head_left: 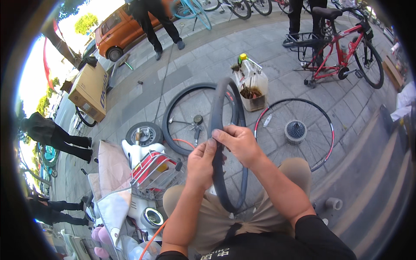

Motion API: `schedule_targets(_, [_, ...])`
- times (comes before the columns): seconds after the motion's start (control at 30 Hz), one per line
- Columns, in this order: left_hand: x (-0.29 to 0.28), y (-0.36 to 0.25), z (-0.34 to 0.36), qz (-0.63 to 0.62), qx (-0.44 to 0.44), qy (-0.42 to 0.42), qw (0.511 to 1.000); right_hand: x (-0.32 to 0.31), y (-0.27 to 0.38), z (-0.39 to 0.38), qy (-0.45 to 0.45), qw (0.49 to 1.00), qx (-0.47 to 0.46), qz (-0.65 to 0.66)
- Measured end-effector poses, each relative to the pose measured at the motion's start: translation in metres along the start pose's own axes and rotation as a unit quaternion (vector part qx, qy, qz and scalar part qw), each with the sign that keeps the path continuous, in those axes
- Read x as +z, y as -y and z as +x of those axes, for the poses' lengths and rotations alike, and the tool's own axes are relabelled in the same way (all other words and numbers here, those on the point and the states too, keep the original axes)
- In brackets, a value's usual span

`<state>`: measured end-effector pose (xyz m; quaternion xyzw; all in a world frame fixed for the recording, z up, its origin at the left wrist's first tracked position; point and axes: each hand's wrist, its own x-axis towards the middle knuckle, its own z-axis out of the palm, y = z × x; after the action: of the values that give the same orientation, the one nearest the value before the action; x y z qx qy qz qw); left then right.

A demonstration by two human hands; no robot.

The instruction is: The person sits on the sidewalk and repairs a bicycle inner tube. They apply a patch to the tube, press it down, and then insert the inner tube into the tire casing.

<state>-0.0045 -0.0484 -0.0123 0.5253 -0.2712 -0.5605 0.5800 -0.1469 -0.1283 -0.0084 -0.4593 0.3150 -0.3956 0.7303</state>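
Large dark blue capitals, the boldest lettering in view, run along the side of the brown cardboard box (pixel 88 94) at ten o'clock, with smaller dark print on its lower part. At six o'clock, on the chest of the black shirt (pixel 264 240), pale characters stand above a line of Latin letters, partly cut by the lower edge. Just off centre toward one o'clock, small red marking shows on the black tyre (pixel 182 93) lying flat, too small to read.

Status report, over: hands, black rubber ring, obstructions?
Left hand, right hand: both pinching black rubber ring. Ring held up. Spoked wheel lies ahead-right; nothing visibly blocking grip.
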Motion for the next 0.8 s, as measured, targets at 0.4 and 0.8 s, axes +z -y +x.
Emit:
schedule_targets(0.4, [-0.005,-0.008,-0.004,0.092,0.026,0.033,0.995,0.003,-0.001,-0.006,-0.015,0.999,-0.021,-0.045])
schedule_targets(0.8, [0.026,-0.032,-0.015,0.333,0.392,0.049,0.856,0.006,0.015,-0.023,0.035,0.962,-0.006,0.272])
